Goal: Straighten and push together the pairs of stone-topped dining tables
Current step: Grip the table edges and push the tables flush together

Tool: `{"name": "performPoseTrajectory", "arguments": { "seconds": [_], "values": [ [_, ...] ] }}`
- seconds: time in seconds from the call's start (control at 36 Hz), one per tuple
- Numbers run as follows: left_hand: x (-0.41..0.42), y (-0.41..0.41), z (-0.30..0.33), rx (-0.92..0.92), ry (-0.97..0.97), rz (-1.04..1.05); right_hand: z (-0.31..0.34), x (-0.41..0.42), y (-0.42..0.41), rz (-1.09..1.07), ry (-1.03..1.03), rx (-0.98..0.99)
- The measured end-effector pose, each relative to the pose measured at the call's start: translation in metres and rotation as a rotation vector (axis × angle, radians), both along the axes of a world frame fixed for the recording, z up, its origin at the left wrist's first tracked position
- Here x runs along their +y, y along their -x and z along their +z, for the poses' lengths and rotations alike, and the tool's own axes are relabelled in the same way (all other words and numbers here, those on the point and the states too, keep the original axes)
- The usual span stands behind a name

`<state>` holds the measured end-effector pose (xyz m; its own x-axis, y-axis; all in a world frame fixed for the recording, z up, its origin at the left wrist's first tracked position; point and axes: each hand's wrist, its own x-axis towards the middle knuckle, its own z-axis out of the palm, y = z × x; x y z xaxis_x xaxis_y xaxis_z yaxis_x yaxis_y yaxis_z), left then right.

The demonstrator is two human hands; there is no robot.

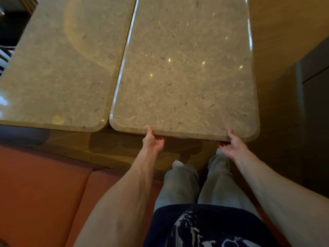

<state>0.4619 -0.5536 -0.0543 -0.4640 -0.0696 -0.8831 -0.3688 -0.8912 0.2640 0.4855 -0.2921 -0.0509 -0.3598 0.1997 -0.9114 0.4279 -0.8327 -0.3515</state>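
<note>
Two beige stone-topped tables stand side by side. The right table (187,77) has its near edge in both my hands. My left hand (153,141) grips that edge near its left corner, thumb on top and fingers curled underneath. My right hand (233,144) grips the same edge near the right corner in the same way. The left table (58,72) lies close beside it, with a thin seam between the two long edges. The right table's near edge sits a little closer to me than the left table's.
An orange-red cushioned bench (41,189) runs along the near side at left, below the tables. A dark cabinet or panel (315,107) stands at the right. Wood-toned floor (284,32) shows to the right of the tables. Dark chair parts (5,54) show at far left.
</note>
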Motion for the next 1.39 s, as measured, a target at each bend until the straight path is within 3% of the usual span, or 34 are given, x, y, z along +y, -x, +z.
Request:
{"name": "performPoseTrajectory", "arguments": {
  "seconds": [0.31,0.78,1.11,1.39],
  "values": [
    [0.000,0.000,0.001,-0.018,-0.016,-0.018,0.009,-0.001,-0.001,0.001,0.024,0.018],
    [-0.008,0.020,-0.001,-0.184,-0.025,-0.005,0.023,-0.002,0.005,-0.066,0.059,-0.114],
    [-0.007,-0.003,0.012,-0.088,0.027,-0.051,0.012,-0.009,0.008,0.066,0.100,-0.144],
    [-0.005,-0.011,0.005,-0.021,0.060,-0.068,-0.004,-0.015,0.000,0.077,-0.010,-0.022]
  ]
}}
